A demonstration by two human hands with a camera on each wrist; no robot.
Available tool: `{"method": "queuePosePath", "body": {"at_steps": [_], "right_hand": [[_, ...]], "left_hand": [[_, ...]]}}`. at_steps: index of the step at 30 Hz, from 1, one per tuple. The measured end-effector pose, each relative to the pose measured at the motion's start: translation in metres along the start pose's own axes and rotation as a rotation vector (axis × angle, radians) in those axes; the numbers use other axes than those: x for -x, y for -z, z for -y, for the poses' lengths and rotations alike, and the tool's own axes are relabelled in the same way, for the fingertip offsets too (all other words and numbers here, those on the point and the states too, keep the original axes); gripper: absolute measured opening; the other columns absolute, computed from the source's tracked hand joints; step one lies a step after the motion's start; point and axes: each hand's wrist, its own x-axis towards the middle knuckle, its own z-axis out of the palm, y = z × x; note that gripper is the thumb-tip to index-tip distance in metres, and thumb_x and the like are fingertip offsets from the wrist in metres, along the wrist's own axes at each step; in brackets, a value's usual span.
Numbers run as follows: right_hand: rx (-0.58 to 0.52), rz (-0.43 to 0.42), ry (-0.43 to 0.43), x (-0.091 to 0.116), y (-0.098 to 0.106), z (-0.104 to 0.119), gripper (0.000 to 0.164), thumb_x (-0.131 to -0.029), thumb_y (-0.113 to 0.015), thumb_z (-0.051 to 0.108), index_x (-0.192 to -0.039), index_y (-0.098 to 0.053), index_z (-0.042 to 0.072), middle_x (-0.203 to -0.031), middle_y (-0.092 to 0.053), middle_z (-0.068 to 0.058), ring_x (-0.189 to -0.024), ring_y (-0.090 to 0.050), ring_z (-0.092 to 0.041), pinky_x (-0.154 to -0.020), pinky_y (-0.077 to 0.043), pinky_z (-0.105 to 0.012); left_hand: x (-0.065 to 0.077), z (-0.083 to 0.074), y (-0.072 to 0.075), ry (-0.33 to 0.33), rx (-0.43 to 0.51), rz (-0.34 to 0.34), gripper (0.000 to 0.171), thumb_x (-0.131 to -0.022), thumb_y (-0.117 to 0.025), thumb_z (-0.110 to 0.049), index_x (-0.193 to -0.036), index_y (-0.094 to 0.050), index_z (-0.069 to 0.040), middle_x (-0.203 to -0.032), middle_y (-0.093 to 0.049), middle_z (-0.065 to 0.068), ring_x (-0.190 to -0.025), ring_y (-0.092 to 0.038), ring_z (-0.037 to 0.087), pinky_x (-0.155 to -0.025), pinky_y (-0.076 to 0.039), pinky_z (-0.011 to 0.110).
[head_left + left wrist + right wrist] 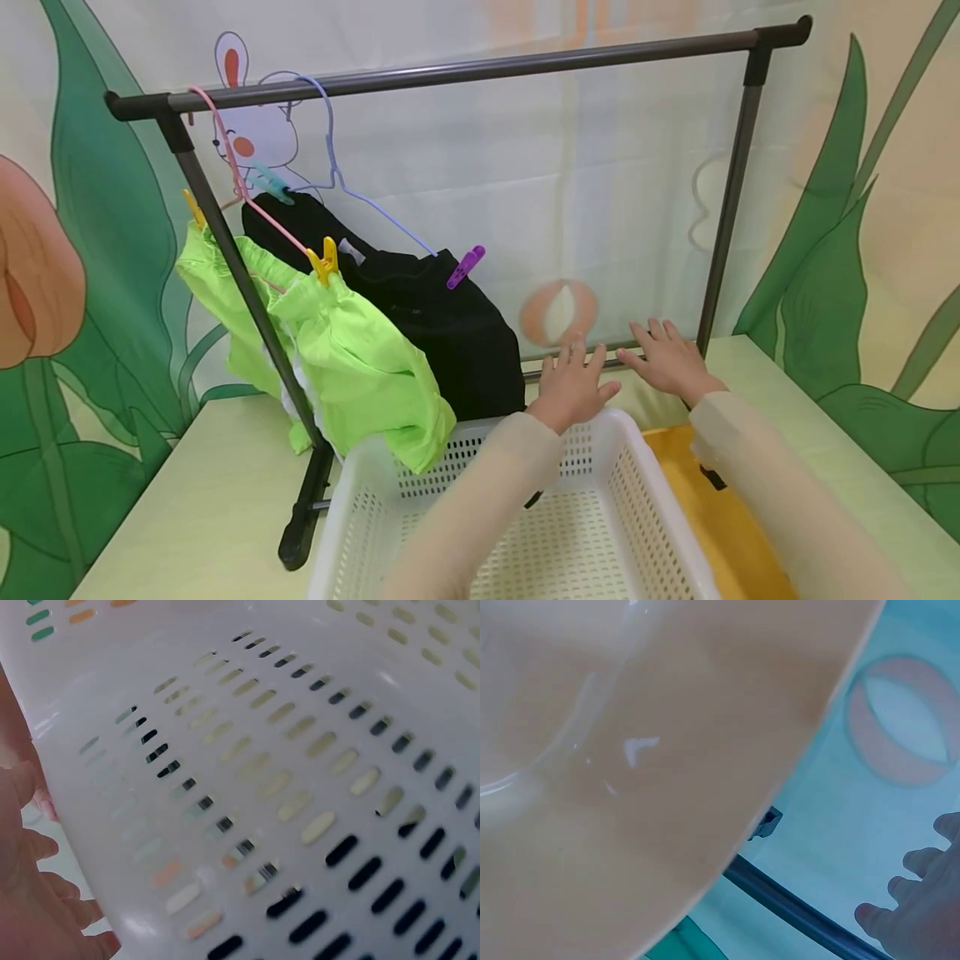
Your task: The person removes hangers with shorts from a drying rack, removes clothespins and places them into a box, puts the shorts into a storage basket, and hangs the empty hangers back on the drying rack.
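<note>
My left hand (567,390) is held out with fingers spread, over the far rim of the white plastic basket (667,500). In the left wrist view its fingers (64,896) show beside the basket's slotted wall (247,750). My right hand (670,360), also spread and holding nothing, reaches past the orange basin (720,517), near the foot of the rack's right post. The right wrist view shows that hand (926,900) beyond the basin's smooth rim (780,787). Left of the hands, black trousers (450,350) and lime-green trousers (360,358) hang from hangers.
A dark clothes rack (487,73) spans the table. The blue hanger (382,215) carries a purple clothespin (467,267) and a teal clothespin (272,182); the pink hanger (228,150) has yellow clothespins (325,260). A printed cloth (637,167) hangs behind.
</note>
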Motion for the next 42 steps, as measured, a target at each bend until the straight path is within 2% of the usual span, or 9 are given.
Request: {"method": "queuePosePath", "body": {"at_steps": [7,14,19,27,34,39,42], "right_hand": [[0.006,-0.014,0.019,0.002,0.002,0.001,0.068,-0.092,-0.030,0.050,-0.141,-0.017,0.004,-0.143,-0.011,-0.028,-0.130,-0.007,-0.047,-0.096,-0.017,-0.065],[-0.008,-0.026,0.067,0.008,0.001,0.003,0.066,-0.092,-0.032,0.047,-0.140,-0.019,0.003,-0.142,-0.013,-0.029,-0.129,-0.010,-0.047,-0.095,-0.019,-0.065],[-0.014,-0.036,0.100,0.010,0.002,0.007,0.065,-0.092,-0.035,0.046,-0.140,-0.021,0.004,-0.142,-0.015,-0.028,-0.129,-0.013,-0.046,-0.096,-0.020,-0.064],[-0.003,-0.049,0.118,0.012,0.010,0.013,0.063,-0.092,-0.036,0.045,-0.139,-0.024,0.004,-0.142,-0.016,-0.027,-0.129,-0.016,-0.045,-0.094,-0.024,-0.064],[0.011,-0.049,0.163,0.015,0.017,0.018,0.064,-0.092,-0.035,0.047,-0.138,-0.025,0.004,-0.142,-0.018,-0.027,-0.128,-0.017,-0.046,-0.094,-0.025,-0.063],[-0.016,-0.060,0.179,0.016,0.023,0.022,0.062,-0.093,-0.035,0.045,-0.138,-0.027,0.003,-0.141,-0.020,-0.027,-0.128,-0.018,-0.046,-0.096,-0.025,-0.061],[-0.040,-0.064,0.182,0.018,0.027,0.025,0.059,-0.093,-0.036,0.043,-0.137,-0.029,0.003,-0.141,-0.021,-0.027,-0.128,-0.020,-0.045,-0.096,-0.025,-0.060]], "left_hand": [[0.011,0.005,0.006,-0.060,0.001,0.042,0.062,-0.089,-0.025,-0.056,-0.142,-0.009,-0.028,-0.150,0.000,0.005,-0.137,-0.008,0.020,-0.107,-0.022,0.043],[0.026,0.009,0.011,-0.120,-0.066,0.067,0.063,-0.088,-0.025,-0.057,-0.142,-0.009,-0.029,-0.150,-0.002,0.004,-0.136,-0.015,0.021,-0.105,-0.025,0.042],[0.039,0.010,0.015,-0.195,-0.110,0.086,0.063,-0.089,-0.026,-0.056,-0.142,-0.007,-0.028,-0.150,0.000,0.003,-0.136,-0.016,0.020,-0.105,-0.026,0.042],[0.064,0.013,0.021,-0.332,-0.176,0.035,0.062,-0.090,-0.029,-0.054,-0.142,-0.012,-0.026,-0.150,-0.006,0.003,-0.135,-0.019,0.021,-0.105,-0.027,0.042],[0.087,0.017,0.027,-0.417,-0.205,0.017,0.062,-0.090,-0.029,-0.054,-0.142,-0.012,-0.026,-0.149,-0.009,0.003,-0.135,-0.020,0.019,-0.102,-0.030,0.041],[0.100,0.024,0.030,-0.459,-0.191,0.003,0.060,-0.091,-0.030,-0.052,-0.142,-0.015,-0.024,-0.149,-0.012,0.004,-0.134,-0.023,0.019,-0.100,-0.032,0.042],[0.105,0.029,0.031,-0.458,-0.176,0.015,0.060,-0.091,-0.030,-0.051,-0.142,-0.014,-0.024,-0.149,-0.012,0.004,-0.134,-0.022,0.020,-0.101,-0.031,0.043]]}}
